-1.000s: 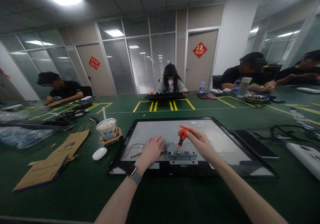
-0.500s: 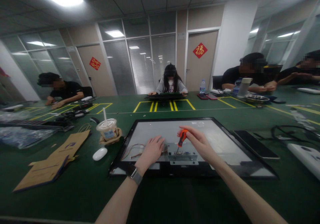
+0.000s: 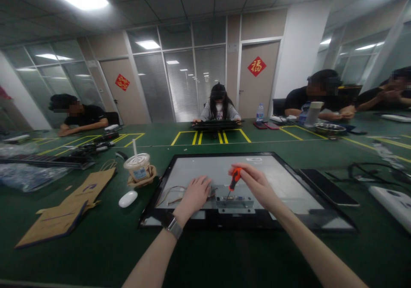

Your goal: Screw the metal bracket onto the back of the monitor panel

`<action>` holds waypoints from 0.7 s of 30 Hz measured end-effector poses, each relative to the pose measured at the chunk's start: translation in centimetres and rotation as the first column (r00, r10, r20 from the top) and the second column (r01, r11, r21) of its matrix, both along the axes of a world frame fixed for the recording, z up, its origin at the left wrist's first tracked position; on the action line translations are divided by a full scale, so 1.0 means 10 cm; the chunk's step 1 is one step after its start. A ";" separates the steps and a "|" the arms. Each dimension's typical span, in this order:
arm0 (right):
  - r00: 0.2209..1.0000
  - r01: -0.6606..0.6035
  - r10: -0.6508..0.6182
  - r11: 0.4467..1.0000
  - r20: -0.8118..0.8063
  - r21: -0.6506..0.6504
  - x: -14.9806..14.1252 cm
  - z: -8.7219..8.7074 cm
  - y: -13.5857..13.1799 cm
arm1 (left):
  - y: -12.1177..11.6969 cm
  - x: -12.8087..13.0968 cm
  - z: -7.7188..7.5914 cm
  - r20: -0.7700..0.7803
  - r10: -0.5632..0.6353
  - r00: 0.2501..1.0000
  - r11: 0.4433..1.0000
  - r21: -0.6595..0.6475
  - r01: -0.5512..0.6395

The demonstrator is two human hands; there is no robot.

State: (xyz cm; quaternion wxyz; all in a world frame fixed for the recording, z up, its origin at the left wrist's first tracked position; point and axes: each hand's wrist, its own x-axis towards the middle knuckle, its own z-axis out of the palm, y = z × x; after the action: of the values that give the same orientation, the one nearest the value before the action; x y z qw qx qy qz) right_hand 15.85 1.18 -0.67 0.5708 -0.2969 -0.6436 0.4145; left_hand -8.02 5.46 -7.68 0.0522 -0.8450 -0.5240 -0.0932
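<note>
A flat display panel (image 3: 279,185) with a black frame lies back side up before me. On its near middle part sits a metal bracket (image 3: 237,207) with connector sockets. My right hand (image 3: 253,183) is closed around the orange and black handle of a screwdriver (image 3: 236,177), whose shaft slants down to the bracket; I cannot make out a screw at its tip. Flat on the panel, left of the bracket, rests my left hand (image 3: 197,193), fingers stretched out and holding nothing. Thin wires (image 3: 171,193) run beside it.
Left of the panel stand a drink cup (image 3: 138,168) with a straw, a white oval case (image 3: 127,199) and a brown paper bag (image 3: 69,206). A phone (image 3: 327,186) and a white power strip (image 3: 393,204) lie to the right. Several people sit around the green table (image 3: 205,258).
Both hands and the screwdriver stay almost in place. The picture has shifted very slightly, and the panel has hardly moved.
</note>
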 end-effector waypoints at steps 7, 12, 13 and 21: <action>0.998 -0.060 0.059 0.998 -0.021 -0.020 0.03 0.02 0.00 | -0.02 0.00 0.01 0.009 -0.001 1.000 1.000 0.012 0.001; 1.000 -0.018 0.017 1.000 -0.025 -0.013 0.02 0.05 0.00 | -0.02 0.01 0.02 0.014 0.006 1.000 1.000 0.003 -0.006; 1.000 0.016 -0.016 1.000 -0.017 0.009 0.02 0.06 0.00 | -0.02 0.01 0.02 0.017 0.008 1.000 1.000 -0.002 -0.008; 0.997 0.054 -0.053 0.998 -0.064 0.017 -0.01 0.02 0.02 | -0.02 0.01 0.03 0.022 0.010 1.000 1.000 -0.008 -0.010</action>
State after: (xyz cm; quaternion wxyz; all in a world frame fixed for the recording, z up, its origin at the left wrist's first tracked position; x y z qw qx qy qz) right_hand 15.78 1.40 -0.45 0.6048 -0.2952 -0.6207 0.4023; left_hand -7.93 5.21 -7.36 0.0436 -0.8414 -0.5293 -0.1000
